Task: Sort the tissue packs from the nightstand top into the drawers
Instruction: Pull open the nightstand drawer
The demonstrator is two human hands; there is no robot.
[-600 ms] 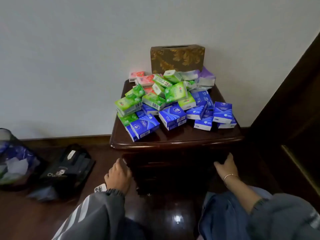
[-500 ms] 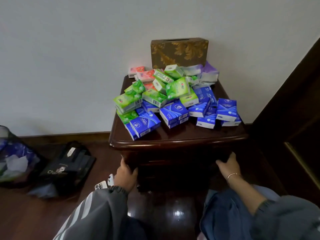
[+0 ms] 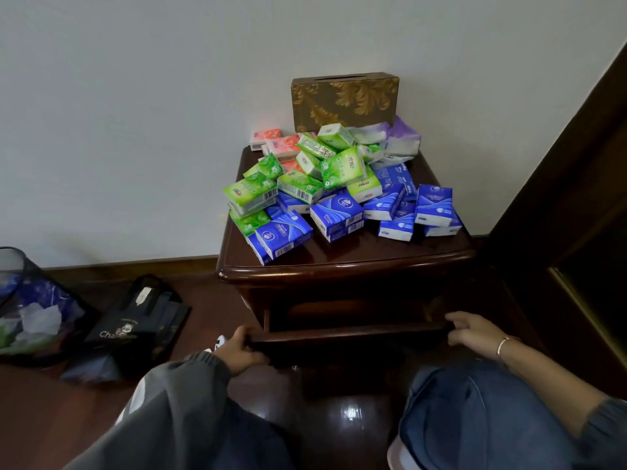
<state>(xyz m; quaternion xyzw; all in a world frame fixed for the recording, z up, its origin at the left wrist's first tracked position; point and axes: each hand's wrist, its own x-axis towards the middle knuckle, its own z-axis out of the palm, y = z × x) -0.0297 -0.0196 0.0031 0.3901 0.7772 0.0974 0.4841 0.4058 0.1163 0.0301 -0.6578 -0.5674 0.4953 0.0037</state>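
Left hand (image 3: 242, 351) and right hand (image 3: 475, 332) grip opposite ends of the part-open drawer (image 3: 346, 334), fingers (image 3: 456, 325) seemingly curled over its front; tissue packs (image 3: 339, 198) lie heaped directly above.

Left hand (image 3: 242, 351) and right hand (image 3: 475, 332) seemingly grip the open drawer (image 3: 346, 335)

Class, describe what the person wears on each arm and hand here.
No gloves. The left sleeve is grey with white markings and a ribbed cuff at the left hand. The right hand has a thin bracelet at the wrist; the right sleeve, grey too, ends well up the arm.
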